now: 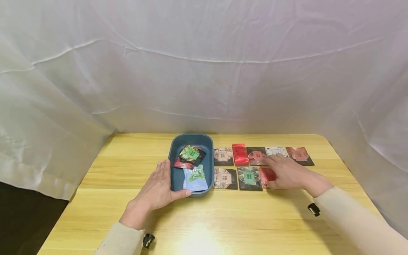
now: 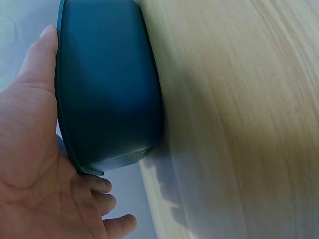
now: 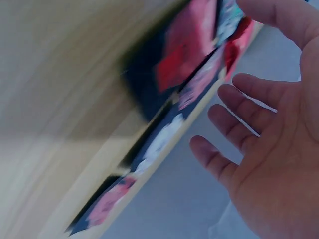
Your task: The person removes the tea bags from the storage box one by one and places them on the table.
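Observation:
My left hand (image 1: 156,187) rests against the left side of a dark blue tray (image 1: 210,166), fingers straight along the wall and thumb at the near rim. In the left wrist view the palm and thumb lie by the tray's rim (image 2: 60,74). In the tray are a dark packet with a green label (image 1: 191,153), a red one under it, and a light blue packet (image 1: 195,180) with green leaves. My right hand (image 1: 288,173) hovers over the right of two rows of packets, close to a red packet (image 1: 267,176). Its fingers are spread and hold nothing in the right wrist view.
Flat packets lie right of the tray: a beige-label one (image 1: 223,156), a shiny red one (image 1: 240,154), a dark red one (image 1: 256,155), a green-label one (image 1: 250,179) and several others. The wooden table (image 1: 242,216) meets a pale cloth (image 1: 204,88) behind.

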`<move>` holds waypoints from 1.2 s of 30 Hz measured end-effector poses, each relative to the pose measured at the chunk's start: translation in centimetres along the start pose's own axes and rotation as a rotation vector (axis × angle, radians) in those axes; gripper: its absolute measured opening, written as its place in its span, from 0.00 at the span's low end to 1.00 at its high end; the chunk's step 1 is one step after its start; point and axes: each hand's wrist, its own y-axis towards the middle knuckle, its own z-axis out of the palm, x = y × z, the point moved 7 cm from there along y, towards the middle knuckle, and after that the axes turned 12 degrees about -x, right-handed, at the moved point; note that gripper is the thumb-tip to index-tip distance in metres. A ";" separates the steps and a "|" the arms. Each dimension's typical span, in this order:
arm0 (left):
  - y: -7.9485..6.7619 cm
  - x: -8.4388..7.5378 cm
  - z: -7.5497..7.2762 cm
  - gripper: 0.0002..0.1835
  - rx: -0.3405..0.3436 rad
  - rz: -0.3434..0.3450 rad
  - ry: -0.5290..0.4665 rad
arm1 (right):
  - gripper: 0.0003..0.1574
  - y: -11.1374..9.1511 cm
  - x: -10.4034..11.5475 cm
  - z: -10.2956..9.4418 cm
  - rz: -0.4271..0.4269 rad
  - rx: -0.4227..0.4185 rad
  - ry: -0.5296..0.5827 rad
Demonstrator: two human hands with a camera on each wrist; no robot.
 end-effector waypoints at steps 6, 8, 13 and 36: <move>0.1 -0.1 -0.2 0.73 -0.019 0.014 0.017 | 0.42 3.1 3.6 -1.1 -0.074 -0.092 0.012; 0.1 -0.1 -0.2 0.73 -0.031 0.025 0.032 | 0.40 4.2 4.8 -1.4 -0.089 -0.114 0.019; 0.0 -0.2 -0.4 0.73 -0.047 0.035 0.068 | 0.40 7.2 8.2 -1.7 -0.132 -0.136 0.010; -0.4 -1.2 -0.1 0.73 -0.052 0.044 0.072 | 0.49 15.7 18.8 4.4 -0.084 0.083 0.041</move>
